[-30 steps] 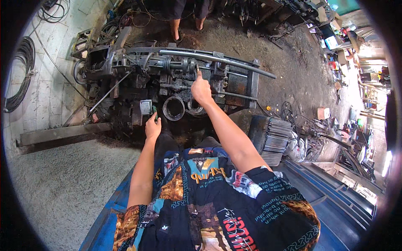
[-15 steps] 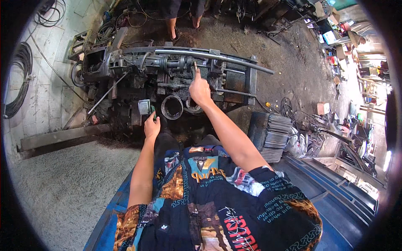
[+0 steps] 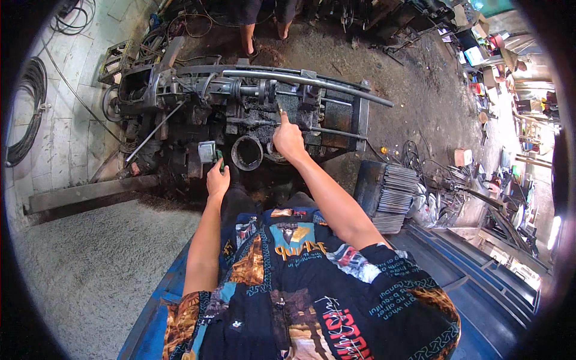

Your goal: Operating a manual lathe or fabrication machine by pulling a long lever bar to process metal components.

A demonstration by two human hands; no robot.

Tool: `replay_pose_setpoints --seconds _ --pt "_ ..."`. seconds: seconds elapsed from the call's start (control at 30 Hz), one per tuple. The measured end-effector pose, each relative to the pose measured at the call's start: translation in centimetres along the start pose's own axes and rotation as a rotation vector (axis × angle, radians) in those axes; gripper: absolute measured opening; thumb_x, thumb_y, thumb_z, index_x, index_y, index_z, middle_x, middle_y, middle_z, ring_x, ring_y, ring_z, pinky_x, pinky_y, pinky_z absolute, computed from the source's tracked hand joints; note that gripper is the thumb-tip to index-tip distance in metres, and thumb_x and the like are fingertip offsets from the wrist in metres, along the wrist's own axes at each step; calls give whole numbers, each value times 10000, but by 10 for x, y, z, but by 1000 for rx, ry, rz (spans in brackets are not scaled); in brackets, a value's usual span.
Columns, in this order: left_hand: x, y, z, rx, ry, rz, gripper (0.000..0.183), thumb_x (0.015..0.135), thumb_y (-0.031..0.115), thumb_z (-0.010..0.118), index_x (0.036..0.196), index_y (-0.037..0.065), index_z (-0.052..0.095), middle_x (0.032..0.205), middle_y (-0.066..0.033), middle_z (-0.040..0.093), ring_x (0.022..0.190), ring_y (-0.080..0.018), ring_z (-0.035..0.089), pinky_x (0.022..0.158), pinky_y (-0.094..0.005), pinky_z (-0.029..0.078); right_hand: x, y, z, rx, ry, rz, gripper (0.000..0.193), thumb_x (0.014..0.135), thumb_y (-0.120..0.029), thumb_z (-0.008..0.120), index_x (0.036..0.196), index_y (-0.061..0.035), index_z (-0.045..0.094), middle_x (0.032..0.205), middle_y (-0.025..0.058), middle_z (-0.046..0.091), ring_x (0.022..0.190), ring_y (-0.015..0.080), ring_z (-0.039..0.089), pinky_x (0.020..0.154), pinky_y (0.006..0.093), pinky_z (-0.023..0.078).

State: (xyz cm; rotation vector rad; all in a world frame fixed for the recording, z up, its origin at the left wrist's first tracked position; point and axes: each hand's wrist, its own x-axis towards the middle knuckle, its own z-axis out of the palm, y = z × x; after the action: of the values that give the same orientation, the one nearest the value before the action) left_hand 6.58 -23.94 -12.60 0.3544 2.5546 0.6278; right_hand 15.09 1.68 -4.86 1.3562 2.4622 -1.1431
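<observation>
At the dark, greasy lathe-like machine (image 3: pixel 252 114), both my hands are at work on its near side. My left hand (image 3: pixel 218 179) is closed round a small green handle (image 3: pixel 219 158), right beside a square grey metal box (image 3: pixel 206 151). My right hand (image 3: pixel 289 141) reaches over the machine bed, most fingers curled and the index finger stretched forward. Its dark fingertip area is just short of the round spindle collar (image 3: pixel 267 91); whether something thin is pinched there is too small to tell. A long metal bar (image 3: pixel 306 80) lies along the machine's far side.
A round metal ring (image 3: pixel 246 153) sits below the bed. To the right stands a stack of ribbed metal pieces (image 3: pixel 396 189). Another person's feet (image 3: pixel 248 41) are beyond the machine. A coiled black cable (image 3: pixel 29 114) hangs on the left wall, and clutter lines the right.
My right hand has drawn back slightly toward me, its fingertip leaving the spindle collar. My left hand stays at the green handle.
</observation>
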Motion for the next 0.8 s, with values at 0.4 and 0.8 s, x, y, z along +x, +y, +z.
replay_pose_setpoints --seconds 0.4,0.8 --pt "-2 3 -1 10 13 42 405 877 240 633 1265 126 619 966 -222 682 879 -388 660 799 -465 511 24 -12 -1 32 29 15 614 853 -92 450 1435 58 323 962 331 646 922 475 644 856 536 500" --pt "-1 -2 3 20 25 64 403 878 237 628 1254 94 619 1010 -226 676 891 -382 660 812 -462 511 28 -22 -13 80 73 22 612 860 -104 452 1445 33 331 952 339 640 905 478 642 839 538 500"
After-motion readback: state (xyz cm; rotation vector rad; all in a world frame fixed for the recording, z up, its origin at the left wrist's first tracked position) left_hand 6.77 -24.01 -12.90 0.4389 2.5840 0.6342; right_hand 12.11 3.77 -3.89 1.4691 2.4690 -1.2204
